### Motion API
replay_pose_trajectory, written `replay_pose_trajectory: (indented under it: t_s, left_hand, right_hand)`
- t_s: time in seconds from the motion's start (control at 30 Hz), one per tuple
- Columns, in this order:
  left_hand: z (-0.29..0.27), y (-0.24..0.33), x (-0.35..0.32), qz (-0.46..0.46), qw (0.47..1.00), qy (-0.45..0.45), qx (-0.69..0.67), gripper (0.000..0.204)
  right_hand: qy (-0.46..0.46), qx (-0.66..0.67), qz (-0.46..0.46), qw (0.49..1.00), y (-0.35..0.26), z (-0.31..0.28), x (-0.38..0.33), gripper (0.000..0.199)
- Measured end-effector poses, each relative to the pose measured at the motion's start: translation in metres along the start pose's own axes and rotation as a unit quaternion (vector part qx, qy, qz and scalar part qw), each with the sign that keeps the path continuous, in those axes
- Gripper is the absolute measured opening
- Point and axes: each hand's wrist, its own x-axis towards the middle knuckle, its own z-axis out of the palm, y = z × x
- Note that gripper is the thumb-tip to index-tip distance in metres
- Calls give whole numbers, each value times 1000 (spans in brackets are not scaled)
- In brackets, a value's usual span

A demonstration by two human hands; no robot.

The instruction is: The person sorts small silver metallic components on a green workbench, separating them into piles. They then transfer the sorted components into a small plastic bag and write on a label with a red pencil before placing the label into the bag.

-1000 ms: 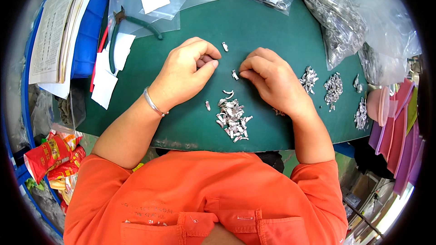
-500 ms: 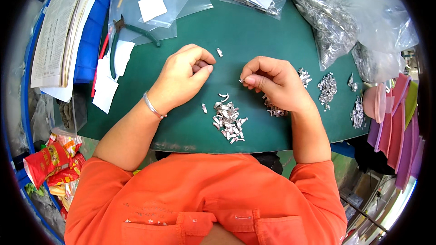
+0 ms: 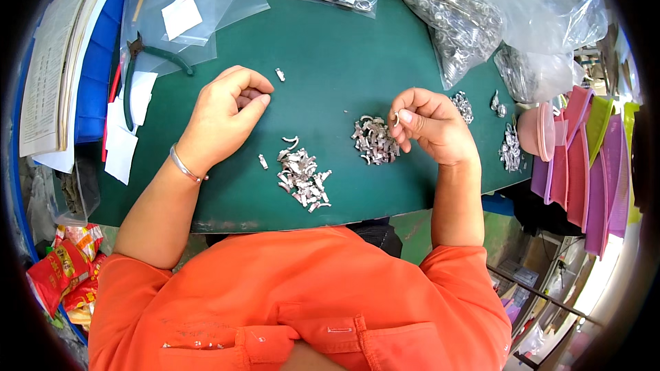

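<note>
My right hand [image 3: 433, 124] pinches a small curved metal piece [image 3: 397, 119] between thumb and forefinger. It is raised beside a heap of small silver metal pieces [image 3: 375, 141] and partly covers that heap's right edge. My left hand [image 3: 230, 110], a bangle at its wrist, rests on the green table with fingers curled and thumb pressed to the forefinger. Whatever it may hold is hidden. Just past its fingertips lies a single silver piece [image 3: 280, 75]. A second heap of silver pieces [image 3: 302, 178] lies nearer to me, with one loose piece [image 3: 263, 161] at its left.
Green-handled cutting pliers [image 3: 134, 62] lie on paper scraps and clear plastic bags at the left. Large bags of metal parts [image 3: 454, 14] stand at the back right. Small parts piles [image 3: 510, 148] and a pink cup [image 3: 536, 130] are along the right edge.
The whole view has swung to the right. My right hand has shifted right, uncovering the heap beside it, and the pinched piece shows more. My left hand keeps its place by the single piece.
</note>
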Motion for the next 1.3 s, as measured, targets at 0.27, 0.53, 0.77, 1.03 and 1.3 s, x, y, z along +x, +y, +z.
replay_pose_trajectory:
  t_s: [0.27,0.53,0.77,1.03,1.3]
  left_hand:
    - [-1,2,1,1,1000,-4,14,8]
    - [-1,1,1,14,1000,4,17,8]
    - [-2,1,0,-3,1000,4,0,9]
    - [-3,-1,1,-5,999,-9,-42,11]
    - [-1,-3,0,10,999,-5,-40,10]
  right_hand:
    - [-7,52,4,999,5,-3,-2,9]
    - [50,-441,-73,893,-9,11,-11,5]
    - [93,-493,-143,853,-26,38,28,10]
    - [13,-556,-234,798,-2,87,111,14]
    - [13,-470,-161,868,-9,80,101,10]
